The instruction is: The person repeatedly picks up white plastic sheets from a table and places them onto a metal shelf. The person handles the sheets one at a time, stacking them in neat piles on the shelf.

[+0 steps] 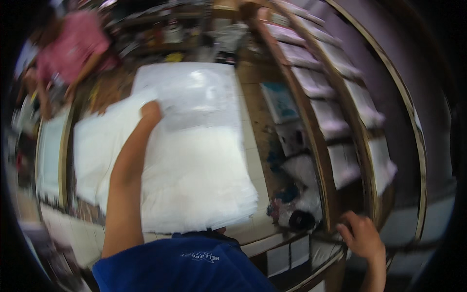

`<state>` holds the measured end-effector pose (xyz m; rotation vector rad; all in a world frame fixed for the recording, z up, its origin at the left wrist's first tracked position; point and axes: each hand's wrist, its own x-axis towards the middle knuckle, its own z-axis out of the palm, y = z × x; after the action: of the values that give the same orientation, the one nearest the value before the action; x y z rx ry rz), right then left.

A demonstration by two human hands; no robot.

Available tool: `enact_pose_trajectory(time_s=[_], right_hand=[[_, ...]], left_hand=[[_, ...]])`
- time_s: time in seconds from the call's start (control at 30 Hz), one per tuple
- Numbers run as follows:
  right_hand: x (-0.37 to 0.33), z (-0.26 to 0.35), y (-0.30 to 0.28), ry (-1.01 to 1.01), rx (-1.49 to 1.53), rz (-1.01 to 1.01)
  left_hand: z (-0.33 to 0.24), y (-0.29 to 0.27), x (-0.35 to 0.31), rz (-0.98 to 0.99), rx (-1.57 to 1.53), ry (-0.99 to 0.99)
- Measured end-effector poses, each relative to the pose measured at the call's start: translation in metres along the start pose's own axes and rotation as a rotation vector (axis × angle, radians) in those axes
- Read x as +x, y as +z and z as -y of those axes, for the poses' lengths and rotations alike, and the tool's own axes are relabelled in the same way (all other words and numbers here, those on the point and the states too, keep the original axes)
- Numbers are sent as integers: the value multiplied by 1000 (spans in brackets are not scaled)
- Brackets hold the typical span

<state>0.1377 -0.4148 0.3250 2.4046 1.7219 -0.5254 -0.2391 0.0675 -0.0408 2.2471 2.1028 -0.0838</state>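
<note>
A thick pile of white, thin sheets [199, 175] lies in front of me, its near edges uneven. My left hand [152, 113] reaches over it, fingers closed at the upper corner of a slanting white sheet [104, 136] that spreads to the left across the pile. The fingertips are blurred and partly hidden. Beyond the hand, a glossy, clear plastic sheet [199, 92] covers the far part. Off to the right, my right hand [361, 237] hangs near the lower end of a wooden rack [323, 190], fingers loosely bent and apart, with nothing seen in them.
The rack's slanting rows carry several white packets [328, 119]. A blue-and-white package [280, 102], clear plastic bags [301, 173] and a dark round object [300, 220] lie between pile and rack. Far left, a person in a pink shirt [75, 46] stands near a framed pale panel [51, 155].
</note>
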Motion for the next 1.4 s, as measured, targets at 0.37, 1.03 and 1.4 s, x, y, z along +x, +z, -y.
enact_pose_trajectory(time_s=[0.37, 1.03, 1.4], right_hand=[[35, -3, 50, -243, 377, 10], [-380, -21, 8, 828, 461, -861], [-681, 71, 149, 1801, 629, -1173]], left_hand=[[-183, -100, -121, 48, -838, 875], [-286, -205, -480, 510, -1454, 1672], [-287, -131, -551, 972, -1067, 1525]])
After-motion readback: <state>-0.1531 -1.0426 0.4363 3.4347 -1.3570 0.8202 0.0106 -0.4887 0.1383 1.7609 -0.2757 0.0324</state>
